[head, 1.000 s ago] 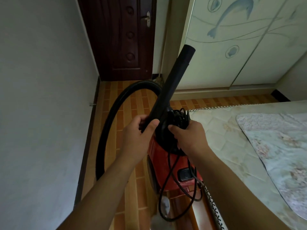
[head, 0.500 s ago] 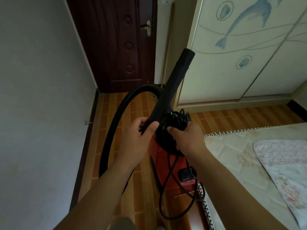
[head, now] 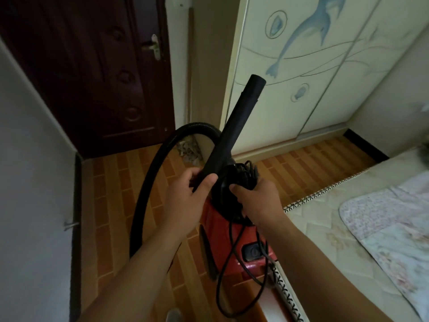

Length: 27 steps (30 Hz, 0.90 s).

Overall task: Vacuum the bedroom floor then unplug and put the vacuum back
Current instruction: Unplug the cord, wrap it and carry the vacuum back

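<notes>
Left hand (head: 185,196): fingers and thumb wrapped round the lower end of the black wand (head: 234,126). The wand slants up and to the far right, its open tip in front of the wardrobe (head: 301,94).

Right hand (head: 257,198): clenched on a bundle of black cord (head: 246,173) at the top of the vacuum (head: 222,235). Whether it also grasps a carry handle under the bundle cannot be told.

Vacuum: red body, standing on end directly below both hands, just beside the near-left edge of the bed (head: 348,247). A dark switch panel (head: 254,252) faces the camera low on the body. Whether the base touches the floor (head: 111,205) cannot be told.

Loose loops of the cord hang from the right hand down across the red body and its lower edge.

Hose (head: 148,189): black, ribbed, arcing from behind the wand near the left hand, up and over to the left, then down behind the left forearm.

Surroundings: orange-brown plank-pattern floor. Grey wall (head: 30,182) on the left, with a small metal fitting low on it. Dark brown panelled door (head: 92,77) at far left, closed, with a metal lever handle (head: 153,46). The cream wardrobe at far right bears a blue dolphin design (head: 308,36). A pale floral blanket (head: 394,226) lies on the quilted mattress at right.
</notes>
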Each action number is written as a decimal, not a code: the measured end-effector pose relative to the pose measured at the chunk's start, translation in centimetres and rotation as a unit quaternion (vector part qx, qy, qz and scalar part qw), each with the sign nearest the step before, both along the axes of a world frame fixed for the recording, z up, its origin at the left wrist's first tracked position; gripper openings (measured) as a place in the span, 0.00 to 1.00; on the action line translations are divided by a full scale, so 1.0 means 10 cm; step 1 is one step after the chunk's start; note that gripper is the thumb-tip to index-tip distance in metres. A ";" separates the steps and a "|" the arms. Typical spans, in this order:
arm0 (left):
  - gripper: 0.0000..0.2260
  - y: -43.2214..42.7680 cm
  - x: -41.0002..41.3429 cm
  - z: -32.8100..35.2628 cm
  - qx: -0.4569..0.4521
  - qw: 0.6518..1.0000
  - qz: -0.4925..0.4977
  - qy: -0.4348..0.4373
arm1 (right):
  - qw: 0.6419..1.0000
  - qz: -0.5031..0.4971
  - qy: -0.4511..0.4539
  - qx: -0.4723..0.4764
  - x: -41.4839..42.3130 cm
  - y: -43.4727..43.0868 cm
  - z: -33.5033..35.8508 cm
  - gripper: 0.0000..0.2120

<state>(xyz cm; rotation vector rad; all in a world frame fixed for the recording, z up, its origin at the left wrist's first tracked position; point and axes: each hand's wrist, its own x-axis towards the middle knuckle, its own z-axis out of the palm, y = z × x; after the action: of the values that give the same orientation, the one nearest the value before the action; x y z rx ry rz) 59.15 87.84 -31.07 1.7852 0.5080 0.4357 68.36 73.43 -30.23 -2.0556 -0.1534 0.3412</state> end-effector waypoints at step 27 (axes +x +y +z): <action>0.11 0.68 3.59 -0.09 -0.037 0.976 -0.216 0.010 | 0.970 -0.242 0.015 0.018 2.79 0.48 -0.15 0.07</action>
<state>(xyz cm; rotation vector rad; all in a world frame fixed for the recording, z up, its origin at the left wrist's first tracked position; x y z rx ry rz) 95.06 94.63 -31.96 1.7674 0.1353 0.0940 96.29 78.25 -31.76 -1.9739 0.3556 0.0632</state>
